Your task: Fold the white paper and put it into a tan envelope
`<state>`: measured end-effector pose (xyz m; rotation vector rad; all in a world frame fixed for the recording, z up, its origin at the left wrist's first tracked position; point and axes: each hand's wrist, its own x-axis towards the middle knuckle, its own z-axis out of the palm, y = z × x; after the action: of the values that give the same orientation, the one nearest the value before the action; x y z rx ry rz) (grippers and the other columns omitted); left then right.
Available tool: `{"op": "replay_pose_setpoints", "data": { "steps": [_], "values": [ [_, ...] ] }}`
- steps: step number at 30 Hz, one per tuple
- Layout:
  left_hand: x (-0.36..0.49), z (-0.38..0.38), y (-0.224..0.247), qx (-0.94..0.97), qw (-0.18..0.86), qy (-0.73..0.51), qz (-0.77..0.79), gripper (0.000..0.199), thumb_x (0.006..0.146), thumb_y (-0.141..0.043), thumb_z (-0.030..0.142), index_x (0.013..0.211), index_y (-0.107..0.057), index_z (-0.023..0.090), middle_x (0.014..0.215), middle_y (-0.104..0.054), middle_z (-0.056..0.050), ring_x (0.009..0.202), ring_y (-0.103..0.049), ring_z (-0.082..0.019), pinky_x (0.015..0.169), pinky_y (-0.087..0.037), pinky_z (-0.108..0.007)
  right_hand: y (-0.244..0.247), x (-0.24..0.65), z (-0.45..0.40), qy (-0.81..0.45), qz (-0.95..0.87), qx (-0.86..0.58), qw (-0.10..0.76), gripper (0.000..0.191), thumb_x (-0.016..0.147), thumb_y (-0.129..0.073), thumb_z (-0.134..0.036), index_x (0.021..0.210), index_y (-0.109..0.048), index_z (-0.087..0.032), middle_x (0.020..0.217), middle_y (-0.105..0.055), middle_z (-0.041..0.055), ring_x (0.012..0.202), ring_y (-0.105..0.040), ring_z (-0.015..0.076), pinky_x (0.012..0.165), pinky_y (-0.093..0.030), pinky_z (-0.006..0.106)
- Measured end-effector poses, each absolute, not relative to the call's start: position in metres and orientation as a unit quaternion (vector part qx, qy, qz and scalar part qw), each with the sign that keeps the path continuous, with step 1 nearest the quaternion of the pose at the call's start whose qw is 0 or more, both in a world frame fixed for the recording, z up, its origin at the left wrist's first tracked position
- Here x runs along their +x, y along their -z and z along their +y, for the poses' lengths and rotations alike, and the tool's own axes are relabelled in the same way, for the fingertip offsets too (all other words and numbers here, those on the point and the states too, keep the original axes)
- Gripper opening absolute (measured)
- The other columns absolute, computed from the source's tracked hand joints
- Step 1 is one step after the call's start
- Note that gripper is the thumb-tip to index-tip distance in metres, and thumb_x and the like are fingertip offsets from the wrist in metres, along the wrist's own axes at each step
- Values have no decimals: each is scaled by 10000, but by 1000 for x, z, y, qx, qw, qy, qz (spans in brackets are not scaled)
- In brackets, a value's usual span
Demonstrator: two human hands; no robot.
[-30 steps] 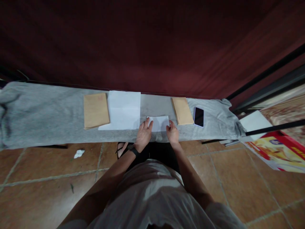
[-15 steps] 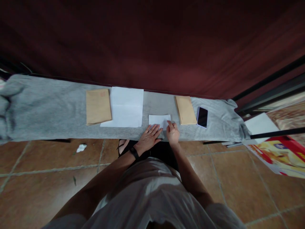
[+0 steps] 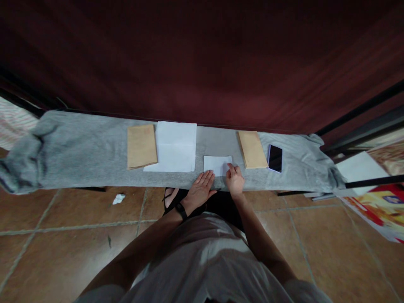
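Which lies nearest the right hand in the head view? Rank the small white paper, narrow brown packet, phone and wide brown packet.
1. Small white paper: at the right hand, on its left.
2. Narrow brown packet: right of the hand.
3. Phone: farther right.
4. Wide brown packet: far left, beyond large white sheets.

And here's a deep red backdrop [image 3: 202, 63] filling the top of the frame, darkest at the upper edge! Across the middle runs a long, narrow grey cloth [image 3: 85, 155], rumpled at both ends. Black bars [image 3: 366, 109] slant in at right; below, brown floor tiles [image 3: 69, 252], pale-grouted, catch a dull sheen lower left.
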<state>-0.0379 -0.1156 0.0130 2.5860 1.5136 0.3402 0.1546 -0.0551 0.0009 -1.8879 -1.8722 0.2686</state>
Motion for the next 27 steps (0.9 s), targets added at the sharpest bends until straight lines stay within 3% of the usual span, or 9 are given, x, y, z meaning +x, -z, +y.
{"op": "replay_pose_setpoints", "data": {
  "steps": [11, 16, 22, 27],
  "values": [
    [-49, -127, -18, 831, 64, -122, 539, 580, 992, -490, 324, 1515, -409, 86, 1568, -435, -187, 1505, -331, -285, 1220, -319, -467, -2, 151, -56, -56, -677, -707, 195, 409, 987, -450, -208, 1362, -608, -259, 1079, -617, 76, 878, -594, 179, 680, -415, 245],
    [-49, -127, -17, 835, 63, -118, 533, 581, 989, -489, 308, 1509, -407, 61, 1579, -414, -196, 1513, -311, -289, 1227, -305, -467, -4, 151, -58, -82, -675, -699, 219, 407, 993, -437, -197, 1362, -604, -239, 1093, -602, 93, 899, -597, 192, 711, -422, 261],
    [-51, -127, -12, 838, 66, -125, 527, 642, 975, -497, 303, 1559, -333, 92, 1602, -369, -192, 1523, -286, -286, 1238, -287, -496, -10, 148, -62, -73, -682, -690, 231, 435, 952, -461, -151, 1360, -600, -208, 1174, -592, 121, 1013, -590, 228, 834, -472, 318],
    [-44, -121, -18, 820, 81, -150, 546, 538, 1005, -451, 330, 1490, -458, 99, 1551, -456, -194, 1488, -365, -301, 1228, -310, -507, -13, 140, -62, -42, -707, -662, 244, 465, 913, -490, -119, 1366, -588, -157, 1442, -506, 178, 1268, -485, 307, 1044, -422, 465]
  ]
}}
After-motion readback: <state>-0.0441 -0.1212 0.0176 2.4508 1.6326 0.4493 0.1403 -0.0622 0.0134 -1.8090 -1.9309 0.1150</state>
